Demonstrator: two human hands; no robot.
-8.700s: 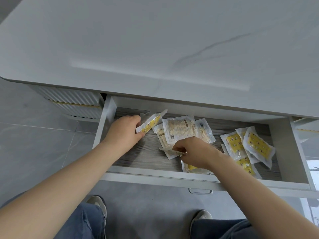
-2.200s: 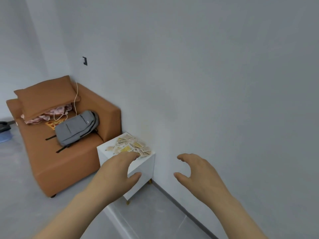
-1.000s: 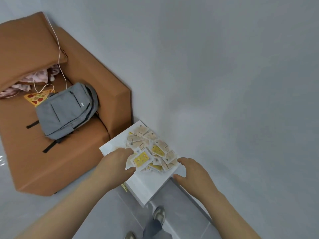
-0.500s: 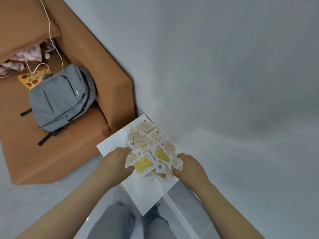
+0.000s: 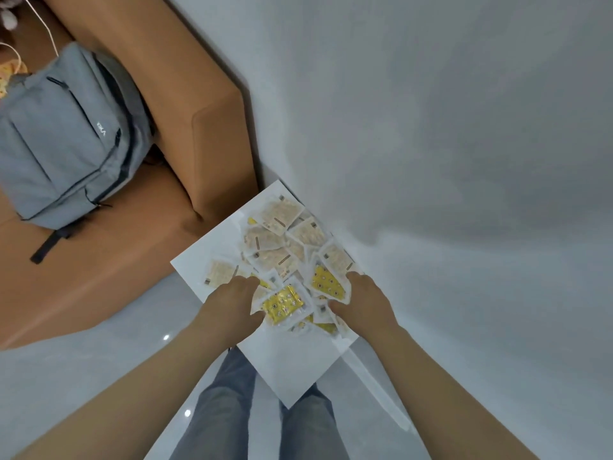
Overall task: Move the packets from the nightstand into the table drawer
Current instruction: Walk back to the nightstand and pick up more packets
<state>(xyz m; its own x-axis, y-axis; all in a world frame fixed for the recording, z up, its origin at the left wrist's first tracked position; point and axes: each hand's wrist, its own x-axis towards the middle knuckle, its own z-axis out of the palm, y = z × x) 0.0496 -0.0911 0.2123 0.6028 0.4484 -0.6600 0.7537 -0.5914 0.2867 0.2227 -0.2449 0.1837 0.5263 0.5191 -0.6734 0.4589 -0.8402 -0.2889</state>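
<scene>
Left hand [image 5: 232, 303] is in at the pile, fingers curled, pinching the white edge of the near yellow packet [image 5: 283, 303] between thumb and fingertips. Right hand [image 5: 361, 303] is on the other side, fingers bent over the edge of the far yellow packet [image 5: 328, 282] with the thumb spread toward the smaller packets below it. Whether it truly grips, I cannot tell. The two hands flank the near end of the heap, with the near yellow packet lying between them.

All the packets [image 5: 282, 234] lie on the nightstand [image 5: 288, 360], overlapping in a loose heap that runs from its far corner down along the wall-side edge. Most are beige. One beige packet [image 5: 219, 272] sits apart by the left corner, just beyond the left knuckles. The near corner of the white top is bare.

The person's legs [image 5: 225, 410] in grey trousers stand right at that near corner. An orange sofa [image 5: 205, 127] butts against the nightstand's far left edge, with a grey backpack [image 5: 66, 134] on its seat. A pale wall [image 5: 464, 127] runs along the right.
</scene>
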